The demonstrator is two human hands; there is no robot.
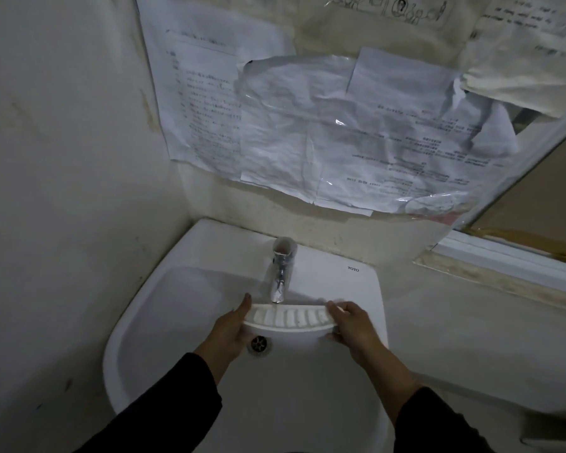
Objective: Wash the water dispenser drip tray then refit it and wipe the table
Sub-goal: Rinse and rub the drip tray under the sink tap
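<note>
You hold the drip tray [290,317] over the sink [164,295], just under the tap [280,282] spout, slots facing up. Its long axis runs straight across from one hand to the other — neither hand is nearer, each has an end. Your left hand [231,331] is clamped on the left end, fingers [246,302] curled along the far edge; your right hand [352,325] grips the right end the same way, fingers [335,308] over the rim. The drain [259,344] lies below, toward your left palm. I cannot tell if water is running. Washing looks barely begun; freeing a hand for the tap likely comes next.
</note>
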